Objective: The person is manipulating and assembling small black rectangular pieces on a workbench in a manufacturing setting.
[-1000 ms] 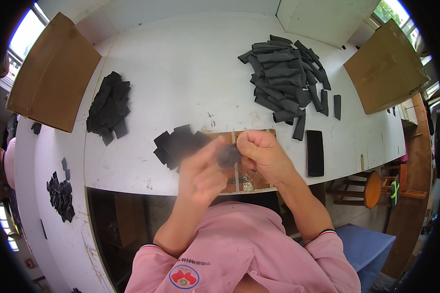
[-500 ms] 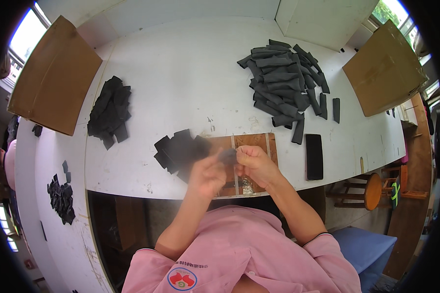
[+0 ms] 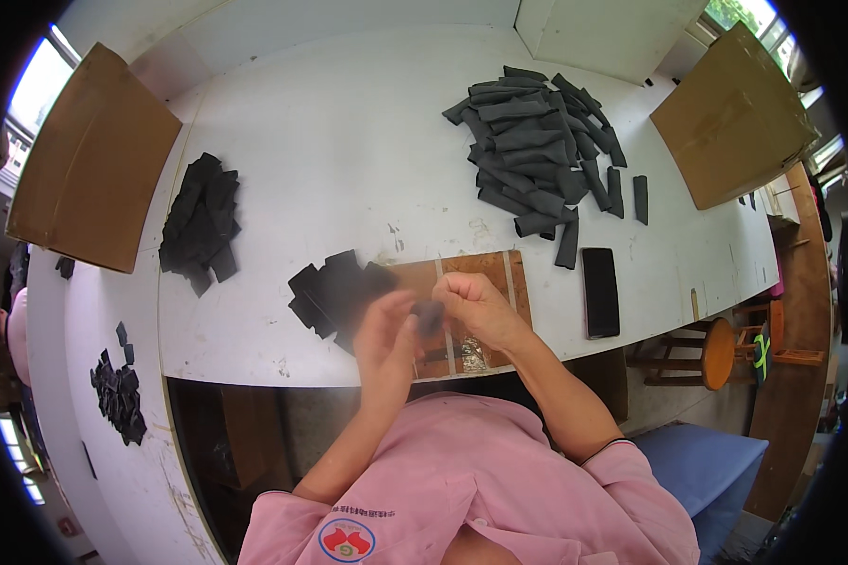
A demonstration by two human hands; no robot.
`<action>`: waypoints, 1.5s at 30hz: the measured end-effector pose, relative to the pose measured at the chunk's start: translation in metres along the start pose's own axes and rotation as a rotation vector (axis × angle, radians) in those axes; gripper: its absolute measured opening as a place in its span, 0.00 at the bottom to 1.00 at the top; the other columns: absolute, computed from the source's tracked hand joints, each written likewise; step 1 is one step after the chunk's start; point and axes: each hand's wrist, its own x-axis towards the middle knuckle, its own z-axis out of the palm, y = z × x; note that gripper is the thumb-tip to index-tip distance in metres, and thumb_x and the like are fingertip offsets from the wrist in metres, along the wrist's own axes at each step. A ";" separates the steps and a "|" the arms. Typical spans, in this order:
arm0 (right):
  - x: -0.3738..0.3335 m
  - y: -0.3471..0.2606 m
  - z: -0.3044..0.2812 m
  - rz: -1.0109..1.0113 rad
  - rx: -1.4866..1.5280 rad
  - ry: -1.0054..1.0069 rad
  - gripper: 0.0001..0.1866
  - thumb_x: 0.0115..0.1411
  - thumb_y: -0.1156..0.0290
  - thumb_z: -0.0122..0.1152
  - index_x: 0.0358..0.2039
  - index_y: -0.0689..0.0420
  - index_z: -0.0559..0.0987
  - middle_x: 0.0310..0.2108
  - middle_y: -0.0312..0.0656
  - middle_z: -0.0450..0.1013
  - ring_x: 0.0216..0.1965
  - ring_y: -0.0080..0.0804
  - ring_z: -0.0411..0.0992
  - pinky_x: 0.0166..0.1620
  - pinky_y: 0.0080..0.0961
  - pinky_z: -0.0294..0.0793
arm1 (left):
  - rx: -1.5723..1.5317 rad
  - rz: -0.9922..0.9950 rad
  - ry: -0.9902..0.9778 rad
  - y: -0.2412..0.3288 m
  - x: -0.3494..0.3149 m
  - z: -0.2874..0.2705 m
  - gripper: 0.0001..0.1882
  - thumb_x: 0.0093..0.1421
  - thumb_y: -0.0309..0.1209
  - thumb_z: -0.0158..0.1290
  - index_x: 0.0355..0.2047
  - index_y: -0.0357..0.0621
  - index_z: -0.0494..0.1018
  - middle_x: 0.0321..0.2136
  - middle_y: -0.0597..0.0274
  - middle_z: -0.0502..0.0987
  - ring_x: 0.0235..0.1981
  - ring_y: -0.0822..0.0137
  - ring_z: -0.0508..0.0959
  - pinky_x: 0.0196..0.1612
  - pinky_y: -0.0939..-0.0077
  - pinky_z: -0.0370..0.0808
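Observation:
A small black fabric piece [image 3: 430, 317] is between my two hands, over a brown board [image 3: 499, 268] at the table's front edge. My left hand [image 3: 384, 331] is closed on its left side, the thumb against it. At its upper right, my right hand [image 3: 479, 309] is closed in a pinch at the piece's edge; its fingertips are partly hidden. Just left of the board, and partly behind my left hand, lies a heap of flat black pieces [image 3: 334, 292]. Haze blurs the area around the hands.
Rolled dark grey tubes [image 3: 532, 141] form a big pile at the back right, with a phone [image 3: 601, 292] nearer me. Another black heap [image 3: 201, 221] lies left. Cardboard boxes [image 3: 94, 160] [image 3: 735, 118] stand at both sides. A wooden stool [image 3: 718, 353] is beyond the right edge.
My left hand has turned more upright, its thumb now against the black piece. The piece sits slightly lower between the hands. My right hand keeps its pinch; the whole view has shifted slightly.

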 end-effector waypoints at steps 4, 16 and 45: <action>-0.007 -0.019 0.005 -0.088 -0.407 0.236 0.08 0.55 0.69 0.51 0.24 0.60 0.70 0.21 0.29 0.64 0.23 0.14 0.62 0.25 0.12 0.60 | 0.560 0.505 -0.038 0.020 0.014 0.003 0.11 0.54 0.23 0.47 0.39 0.34 0.67 0.32 0.59 0.72 0.37 0.70 0.69 0.41 0.79 0.66; -0.020 -0.025 0.012 -0.598 -1.393 0.138 0.10 0.45 0.69 0.57 0.15 0.58 0.67 0.19 0.39 0.65 0.25 0.34 0.67 0.25 0.28 0.66 | -0.038 0.203 0.023 0.003 0.000 -0.003 0.03 0.52 0.22 0.51 0.28 0.36 0.70 0.31 0.61 0.72 0.33 0.73 0.70 0.41 0.81 0.64; -0.019 -0.014 0.005 -0.521 -0.941 0.135 0.10 0.44 0.72 0.57 0.28 0.60 0.73 0.23 0.44 0.69 0.26 0.41 0.69 0.30 0.32 0.68 | 0.015 0.223 -0.171 0.034 0.015 0.016 0.08 0.50 0.21 0.53 0.32 0.37 0.73 0.29 0.55 0.74 0.31 0.69 0.71 0.36 0.78 0.67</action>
